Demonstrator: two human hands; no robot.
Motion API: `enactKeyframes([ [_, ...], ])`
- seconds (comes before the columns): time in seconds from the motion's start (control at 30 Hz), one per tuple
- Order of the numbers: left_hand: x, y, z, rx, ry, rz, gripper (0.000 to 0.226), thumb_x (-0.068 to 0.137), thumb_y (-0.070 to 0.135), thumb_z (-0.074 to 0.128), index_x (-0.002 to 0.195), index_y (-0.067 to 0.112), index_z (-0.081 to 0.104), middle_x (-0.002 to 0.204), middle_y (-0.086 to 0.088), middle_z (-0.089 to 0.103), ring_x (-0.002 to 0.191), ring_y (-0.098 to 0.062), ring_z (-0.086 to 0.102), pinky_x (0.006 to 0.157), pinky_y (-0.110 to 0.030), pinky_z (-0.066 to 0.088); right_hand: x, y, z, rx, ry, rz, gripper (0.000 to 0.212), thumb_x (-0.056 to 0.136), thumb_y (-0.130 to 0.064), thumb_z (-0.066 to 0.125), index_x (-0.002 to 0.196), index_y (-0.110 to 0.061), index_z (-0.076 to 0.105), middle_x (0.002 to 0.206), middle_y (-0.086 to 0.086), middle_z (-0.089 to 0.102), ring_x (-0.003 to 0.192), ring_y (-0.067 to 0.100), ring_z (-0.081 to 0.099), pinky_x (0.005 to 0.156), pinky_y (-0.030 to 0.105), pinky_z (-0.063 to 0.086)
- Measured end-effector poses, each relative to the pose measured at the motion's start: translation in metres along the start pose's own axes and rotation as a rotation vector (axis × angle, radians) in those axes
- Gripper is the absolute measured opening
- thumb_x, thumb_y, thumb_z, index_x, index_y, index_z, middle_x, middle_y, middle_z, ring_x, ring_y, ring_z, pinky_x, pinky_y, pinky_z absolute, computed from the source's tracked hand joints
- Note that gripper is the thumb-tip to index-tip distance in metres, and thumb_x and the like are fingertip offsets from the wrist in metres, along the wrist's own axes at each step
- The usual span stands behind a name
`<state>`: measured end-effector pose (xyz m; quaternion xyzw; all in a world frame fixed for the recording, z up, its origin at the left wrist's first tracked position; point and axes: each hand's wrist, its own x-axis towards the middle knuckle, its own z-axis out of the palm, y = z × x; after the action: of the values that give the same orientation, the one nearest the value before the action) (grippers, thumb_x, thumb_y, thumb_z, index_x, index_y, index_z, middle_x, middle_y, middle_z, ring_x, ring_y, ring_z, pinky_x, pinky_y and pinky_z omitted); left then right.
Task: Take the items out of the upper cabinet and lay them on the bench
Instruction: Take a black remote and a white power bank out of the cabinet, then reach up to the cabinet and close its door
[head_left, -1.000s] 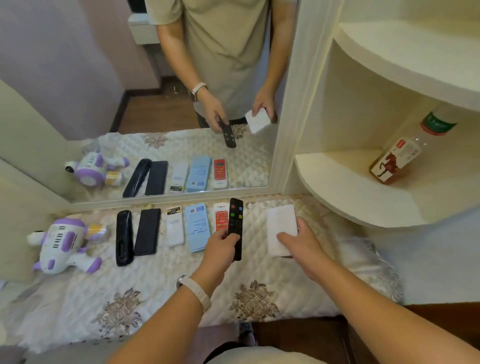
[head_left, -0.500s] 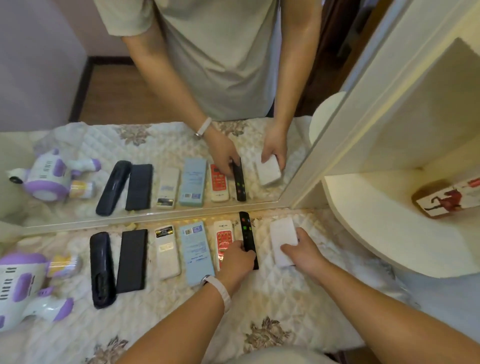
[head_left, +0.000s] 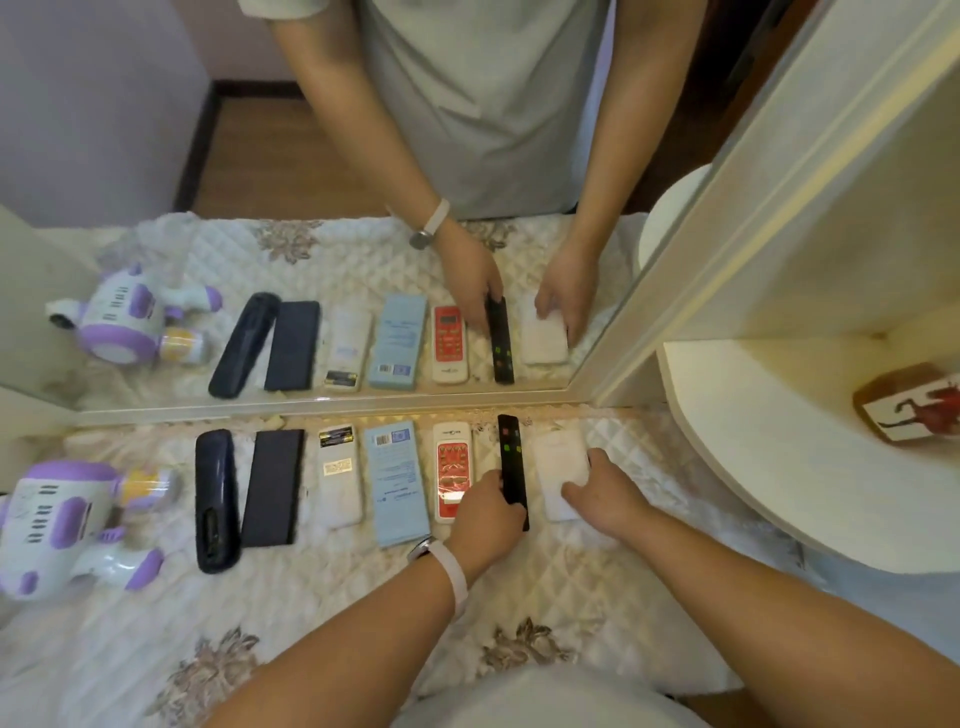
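Note:
A slim black remote (head_left: 510, 457) with coloured buttons lies on the quilted bench cover (head_left: 571, 597). My left hand (head_left: 485, 519) grips its near end. A flat white box (head_left: 561, 467) lies just to the right of the remote, and my right hand (head_left: 605, 493) holds its near right corner against the cover. Left of these, in a row, lie a red-and-white remote (head_left: 451, 467), a light blue box (head_left: 397, 483), a white remote (head_left: 338, 475), a flat black case (head_left: 274, 486) and a dark blue case (head_left: 215, 499).
A purple-and-white toy (head_left: 62, 525) sits at the far left. A mirror (head_left: 311, 156) behind the row reflects the person and the items. At the right, a cream curved shelf (head_left: 753, 467) overhangs the bench and carries a bottle of amber drink (head_left: 914, 405).
Both hands have lowered the black remote and the white box onto the bench cover at the right end of the row. The camera has tilted down.

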<state>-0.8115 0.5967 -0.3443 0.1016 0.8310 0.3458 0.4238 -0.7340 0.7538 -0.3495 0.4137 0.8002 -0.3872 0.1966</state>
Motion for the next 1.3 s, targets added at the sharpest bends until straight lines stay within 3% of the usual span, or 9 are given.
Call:
enactKeyframes([
  [0.13,-0.02,0.006,-0.002,0.045,0.075,0.009,0.039,0.09,0.013,0.056,0.128,0.009,0.054,0.106,-0.008,0.066,0.086,-0.017,0.06,0.066,-0.026,0.047,-0.006,0.008,-0.012,-0.254,-0.027,-0.093,0.049,0.089,-0.039,0.052,0.129,-0.012,0.042,0.121,0.011,0.052,0.102,0.028,0.055,0.08,0.038,0.049],
  [0.23,-0.04,0.007,-0.004,0.111,0.151,0.009,0.052,0.089,0.019,0.056,0.14,0.011,0.047,0.133,-0.01,0.058,0.113,-0.023,0.059,0.086,-0.028,0.046,-0.018,0.01,-0.02,-0.333,-0.048,-0.165,0.059,0.091,-0.043,0.048,0.142,-0.015,0.036,0.136,0.009,0.047,0.116,0.027,0.052,0.09,0.038,0.047],
  [0.33,-0.063,0.007,-0.006,0.192,0.232,0.049,0.054,0.091,0.026,0.055,0.143,0.018,0.046,0.143,-0.007,0.051,0.127,-0.024,0.051,0.104,-0.036,0.043,-0.033,0.008,-0.032,-0.441,-0.043,-0.313,0.056,0.093,-0.044,0.047,0.143,-0.018,0.039,0.14,0.006,0.046,0.122,0.027,0.05,0.095,0.039,0.047],
  [0.5,-0.104,0.006,-0.011,0.415,0.38,0.216,0.049,0.091,0.034,0.055,0.138,0.022,0.052,0.135,0.001,0.056,0.12,-0.02,0.053,0.099,-0.032,0.042,-0.059,-0.011,-0.051,-0.706,0.087,-0.705,0.046,0.095,-0.045,0.041,0.131,-0.019,0.049,0.128,0.005,0.052,0.113,0.026,0.05,0.086,0.04,0.049],
  [0.63,-0.142,0.0,-0.018,0.609,0.594,0.266,0.047,0.086,0.041,0.052,0.127,0.02,0.061,0.124,-0.003,0.063,0.111,-0.025,0.059,0.091,-0.039,0.048,-0.085,-0.035,-0.05,-0.755,0.175,-0.974,0.047,0.094,-0.047,0.04,0.131,-0.019,0.053,0.133,0.004,0.053,0.119,0.027,0.049,0.091,0.039,0.046],
  [0.73,-0.177,-0.007,-0.021,0.676,0.731,0.271,0.045,0.084,0.039,0.051,0.118,0.014,0.065,0.115,-0.009,0.066,0.102,-0.031,0.064,0.084,-0.044,0.052,-0.106,-0.048,-0.042,-0.721,0.185,-1.163,0.052,0.088,-0.049,0.034,0.12,-0.018,0.062,0.123,0.005,0.062,0.109,0.027,0.057,0.083,0.04,0.049],
  [0.9,-0.244,-0.028,-0.016,0.72,0.893,0.196,0.044,0.088,0.037,0.05,0.123,0.015,0.064,0.123,-0.009,0.064,0.111,-0.028,0.059,0.092,-0.044,0.048,-0.139,-0.064,-0.018,-0.769,0.163,-1.418,0.048,0.089,-0.051,0.039,0.116,-0.018,0.062,0.119,0.006,0.064,0.108,0.028,0.058,0.085,0.041,0.049],
  [1.3,-0.396,-0.113,-0.006,0.617,1.233,-0.009,0.039,0.09,0.034,0.056,0.124,0.017,0.064,0.127,-0.006,0.062,0.12,-0.026,0.055,0.108,-0.047,0.035,-0.284,-0.109,0.071,-0.742,0.016,-1.793,0.051,0.09,-0.052,0.04,0.124,-0.019,0.06,0.121,0.002,0.063,0.112,0.026,0.057,0.09,0.041,0.049],
])
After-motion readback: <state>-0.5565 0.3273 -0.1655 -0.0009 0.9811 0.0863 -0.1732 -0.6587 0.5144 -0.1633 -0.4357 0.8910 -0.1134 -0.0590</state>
